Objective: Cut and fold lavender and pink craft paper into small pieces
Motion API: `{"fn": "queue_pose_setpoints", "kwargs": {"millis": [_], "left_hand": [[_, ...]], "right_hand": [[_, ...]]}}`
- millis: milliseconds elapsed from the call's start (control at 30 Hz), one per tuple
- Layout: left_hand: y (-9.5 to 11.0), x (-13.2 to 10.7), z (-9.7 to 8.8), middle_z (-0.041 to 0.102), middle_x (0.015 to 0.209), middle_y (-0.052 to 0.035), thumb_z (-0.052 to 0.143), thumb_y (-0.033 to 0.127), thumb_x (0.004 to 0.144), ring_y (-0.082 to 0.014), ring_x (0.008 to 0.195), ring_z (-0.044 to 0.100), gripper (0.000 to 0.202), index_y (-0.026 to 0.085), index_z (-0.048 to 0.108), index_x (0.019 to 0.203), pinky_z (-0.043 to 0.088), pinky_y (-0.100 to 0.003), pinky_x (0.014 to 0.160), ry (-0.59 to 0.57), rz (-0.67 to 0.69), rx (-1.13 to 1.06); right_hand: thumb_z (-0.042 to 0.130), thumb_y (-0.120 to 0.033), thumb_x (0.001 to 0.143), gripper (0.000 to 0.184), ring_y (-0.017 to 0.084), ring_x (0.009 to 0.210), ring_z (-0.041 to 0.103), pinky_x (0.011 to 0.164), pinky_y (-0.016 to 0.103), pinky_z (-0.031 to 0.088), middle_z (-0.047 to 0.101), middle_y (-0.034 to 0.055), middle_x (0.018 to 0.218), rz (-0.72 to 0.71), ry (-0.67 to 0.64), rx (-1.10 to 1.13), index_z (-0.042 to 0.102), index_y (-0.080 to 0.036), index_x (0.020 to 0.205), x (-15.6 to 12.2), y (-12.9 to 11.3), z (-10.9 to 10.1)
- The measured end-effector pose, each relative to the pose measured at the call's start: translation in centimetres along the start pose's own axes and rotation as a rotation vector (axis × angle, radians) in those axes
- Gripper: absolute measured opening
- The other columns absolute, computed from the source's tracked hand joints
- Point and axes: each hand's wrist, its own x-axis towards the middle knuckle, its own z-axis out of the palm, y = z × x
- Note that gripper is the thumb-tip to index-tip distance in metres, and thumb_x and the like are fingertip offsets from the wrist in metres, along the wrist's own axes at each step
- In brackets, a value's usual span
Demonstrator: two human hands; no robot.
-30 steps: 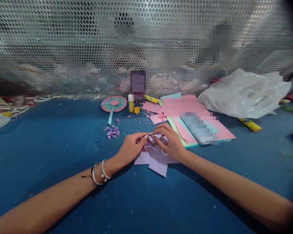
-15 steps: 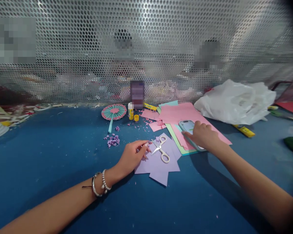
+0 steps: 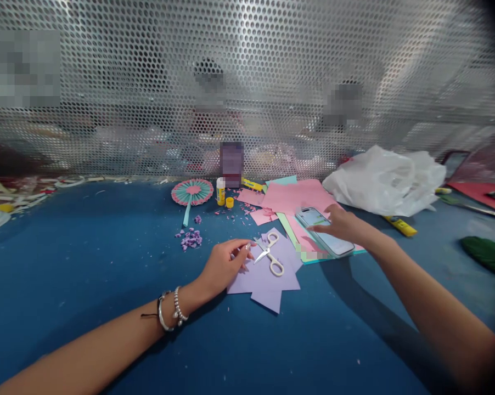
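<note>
My left hand [image 3: 225,265] rests on the edge of lilac paper sheets [image 3: 268,277], fingers curled in a pinch on something too small to make out. Small white scissors [image 3: 270,257] lie open on the lilac paper just right of that hand, untouched. My right hand [image 3: 341,225] hovers over a phone [image 3: 324,235] that lies on a stack of pink and green paper [image 3: 297,196]; its fingers are stretched out and a fingertip touches the screen.
A pleated pink-and-teal paper fan [image 3: 192,193], a glue bottle [image 3: 220,191] with its yellow cap [image 3: 230,202] off and lilac paper scraps [image 3: 190,238] lie behind. A white plastic bag [image 3: 385,180] sits at right. A perforated metal screen [image 3: 247,82] closes off the blue table [image 3: 107,258]; people sit beyond it.
My right hand let go of the scissors, which now lie on the lilac paper, and moved right to the phone. My left hand stayed in place.
</note>
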Motion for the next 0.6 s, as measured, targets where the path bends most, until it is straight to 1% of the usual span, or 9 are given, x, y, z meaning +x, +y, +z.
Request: {"fn": "queue_pose_setpoints", "kwargs": {"millis": [67, 100, 167, 200, 267, 367, 500, 600], "left_hand": [[0.0, 0.0, 0.0, 0.067, 0.082, -0.0053, 0.043, 0.029, 0.088, -0.0092, 0.056, 0.058, 0.029, 0.014, 0.064, 0.102, 0.048, -0.021, 0.058, -0.001, 0.008, 0.008], [0.0, 0.0, 0.0, 0.067, 0.081, -0.0050, 0.043, 0.029, 0.088, -0.0091, 0.056, 0.058, 0.029, 0.014, 0.064, 0.102, 0.048, -0.021, 0.057, -0.004, 0.010, 0.010], [0.0, 0.0, 0.0, 0.067, 0.079, -0.0043, 0.043, 0.029, 0.088, -0.0090, 0.056, 0.058, 0.029, 0.014, 0.064, 0.100, 0.048, -0.020, 0.057, -0.001, 0.006, 0.009], [0.0, 0.0, 0.0, 0.067, 0.078, -0.0039, 0.043, 0.029, 0.087, -0.0090, 0.056, 0.058, 0.029, 0.013, 0.064, 0.100, 0.048, -0.020, 0.056, 0.001, 0.002, 0.007], [0.1, 0.0, 0.0, 0.066, 0.076, -0.0032, 0.043, 0.028, 0.087, -0.0087, 0.055, 0.058, 0.028, 0.013, 0.064, 0.098, 0.048, -0.019, 0.055, 0.012, 0.003, 0.015], [0.1, 0.0, 0.0, 0.066, 0.076, -0.0027, 0.044, 0.026, 0.086, -0.0085, 0.055, 0.058, 0.026, 0.014, 0.064, 0.096, 0.046, -0.019, 0.055, 0.020, 0.032, 0.050], [0.1, -0.1, 0.0, 0.067, 0.076, -0.0031, 0.043, 0.027, 0.087, -0.0088, 0.056, 0.058, 0.027, 0.015, 0.065, 0.097, 0.046, -0.020, 0.057, 0.023, 0.056, 0.080], [0.0, -0.1, 0.0, 0.067, 0.077, -0.0042, 0.043, 0.027, 0.087, -0.0090, 0.056, 0.058, 0.028, 0.014, 0.064, 0.098, 0.047, -0.021, 0.058, 0.016, 0.066, 0.075]], "right_hand": [[0.054, -0.074, 0.056, 0.088, 0.033, 0.090, 0.057, 0.068, 0.036, 0.042, 0.060, 0.0212, 0.098, -0.012, -0.128, -0.036, 0.050, -0.006, 0.112, 0.2, 0.3, -0.2], [0.053, -0.075, 0.055, 0.089, 0.035, 0.094, 0.055, 0.071, 0.037, 0.042, 0.059, 0.0232, 0.100, -0.016, -0.172, -0.068, 0.051, -0.005, 0.110, 0.3, 0.3, -0.2], [0.054, -0.076, 0.053, 0.089, 0.038, 0.101, 0.051, 0.078, 0.039, 0.040, 0.057, 0.0262, 0.102, -0.001, -0.198, -0.126, 0.055, -0.003, 0.104, 0.4, 0.2, 0.2], [0.054, -0.076, 0.052, 0.089, 0.039, 0.105, 0.049, 0.081, 0.039, 0.038, 0.057, 0.0271, 0.103, 0.027, -0.195, -0.136, 0.057, -0.002, 0.102, 0.4, 0.1, 0.5], [0.053, -0.075, 0.053, 0.091, 0.039, 0.109, 0.046, 0.084, 0.040, 0.037, 0.057, 0.0271, 0.105, 0.108, -0.160, -0.116, 0.056, 0.000, 0.105, 0.4, -0.1, 1.1], [0.054, -0.072, 0.055, 0.091, 0.038, 0.107, 0.048, 0.083, 0.039, 0.037, 0.059, 0.0245, 0.105, 0.189, -0.098, -0.053, 0.054, -0.001, 0.112, 0.3, 0.0, 1.9], [0.056, -0.068, 0.055, 0.082, 0.035, 0.099, 0.052, 0.076, 0.038, 0.039, 0.061, 0.0209, 0.098, 0.193, -0.071, -0.001, 0.057, -0.005, 0.107, 0.2, 0.3, 2.3], [0.056, -0.066, 0.057, 0.078, 0.035, 0.096, 0.052, 0.077, 0.038, 0.037, 0.060, 0.0205, 0.094, 0.149, 0.016, -0.057, 0.057, -0.004, 0.105, -0.2, 0.2, 2.5]]}}
